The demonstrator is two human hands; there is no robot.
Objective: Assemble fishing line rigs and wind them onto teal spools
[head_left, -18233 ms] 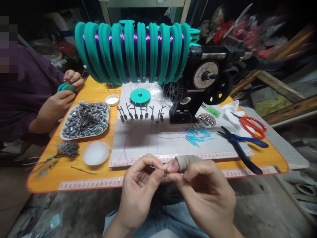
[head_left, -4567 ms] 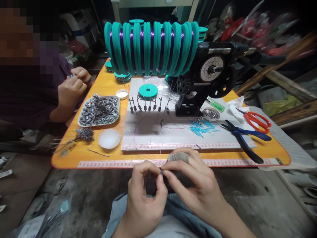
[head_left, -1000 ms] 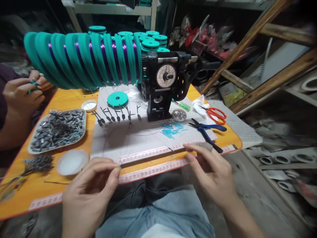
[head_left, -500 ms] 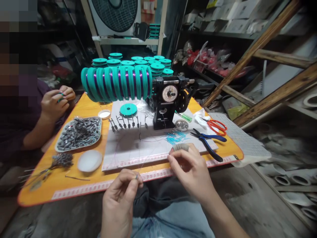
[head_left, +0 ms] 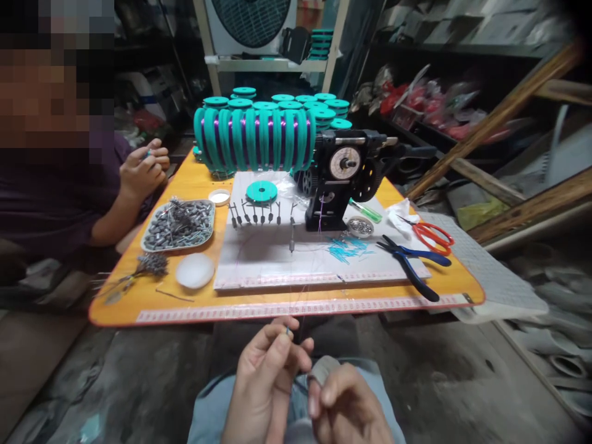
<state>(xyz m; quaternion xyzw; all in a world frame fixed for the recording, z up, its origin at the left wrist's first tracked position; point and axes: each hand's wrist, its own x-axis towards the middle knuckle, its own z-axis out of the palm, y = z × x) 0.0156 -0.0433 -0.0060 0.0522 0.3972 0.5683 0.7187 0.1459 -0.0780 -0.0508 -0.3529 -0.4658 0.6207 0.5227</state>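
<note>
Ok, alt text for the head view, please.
A person's left hand pinches a tiny blue piece, right hand close by, before an orange table. A row of green spools juts from a black machine, with pliers and red scissors to its right and another person at left.

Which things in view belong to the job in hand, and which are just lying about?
Seemingly part of the job:
blue piece pinched in the left hand
blue strips on the board
row of green spools
black machine beside them
pliers, perhaps

Apparently just lying about:
crumpled tissue
red bags at right
fan
</note>
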